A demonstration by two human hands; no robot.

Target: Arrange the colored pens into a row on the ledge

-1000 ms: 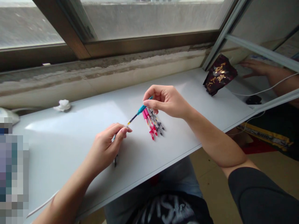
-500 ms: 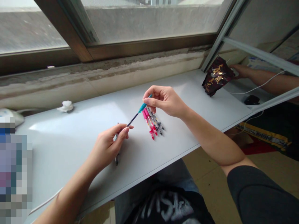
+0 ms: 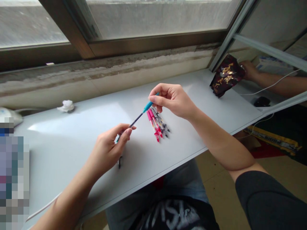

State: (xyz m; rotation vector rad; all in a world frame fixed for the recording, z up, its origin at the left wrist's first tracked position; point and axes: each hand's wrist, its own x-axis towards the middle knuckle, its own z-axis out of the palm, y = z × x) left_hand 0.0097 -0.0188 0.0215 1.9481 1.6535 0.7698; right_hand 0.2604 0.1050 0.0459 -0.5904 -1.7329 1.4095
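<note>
My left hand (image 3: 111,143) pinches a dark pen refill (image 3: 136,119) between thumb and fingers. The refill slants up to the right, and its upper end meets a teal-blue pen barrel part (image 3: 148,106). My right hand (image 3: 171,99) is closed on that blue part with thumb and fingertips. Just below my right hand, several pink pens (image 3: 153,123) and grey-black pens (image 3: 162,123) lie side by side on the white desk (image 3: 96,127). A black-ended pen piece (image 3: 120,162) lies under my left hand, mostly hidden by it.
A crumpled white tissue (image 3: 67,106) lies near the wall. At the far right, another person's hand (image 3: 249,70) is at a dark packet with gold lettering (image 3: 226,75), behind a metal frame (image 3: 268,48). A blurred-out object (image 3: 14,172) stands at the left edge.
Both hands keep their grip on the refill and the blue part, with barely any movement. The view has shifted slightly. More of the refill's lower end shows behind my left hand.
</note>
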